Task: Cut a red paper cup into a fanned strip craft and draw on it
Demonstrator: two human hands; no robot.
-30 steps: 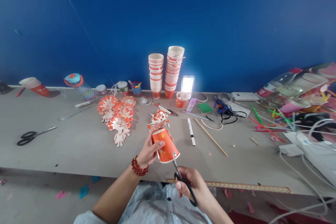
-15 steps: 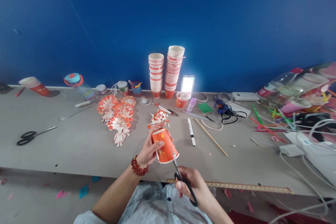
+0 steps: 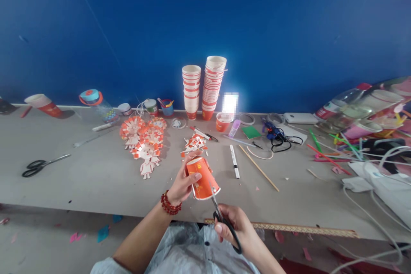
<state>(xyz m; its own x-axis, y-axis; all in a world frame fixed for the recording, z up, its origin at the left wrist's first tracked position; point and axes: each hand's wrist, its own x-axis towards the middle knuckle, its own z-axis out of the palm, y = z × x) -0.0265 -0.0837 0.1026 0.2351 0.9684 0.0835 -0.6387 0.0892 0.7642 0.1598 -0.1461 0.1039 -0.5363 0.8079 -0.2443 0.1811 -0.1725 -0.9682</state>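
Observation:
My left hand [image 3: 183,183] is wrapped round an orange paper cup [image 3: 204,180], tilted with its white rim toward me. In my right hand [image 3: 236,224] I grip black-handled scissors [image 3: 228,230] by the loops. Their blades reach over the cup's rim at its lower right side. Behind the cup lies a small pile of orange and white paper scraps [image 3: 195,143]. To the left sit several cut-paper figures [image 3: 147,154] with fringed orange heads and white bodies.
Two tall stacks of paper cups [image 3: 192,90] stand by the blue wall. A white marker [image 3: 234,162] and a wooden stick [image 3: 258,168] lie to the right, near a blue glue gun [image 3: 272,130]. Another pair of scissors [image 3: 37,167] is far left. Cables and a power strip [image 3: 382,184] crowd the right.
Both hands keep nearly the same place. The cup's rim has shifted very slightly to the right against the scissor blades.

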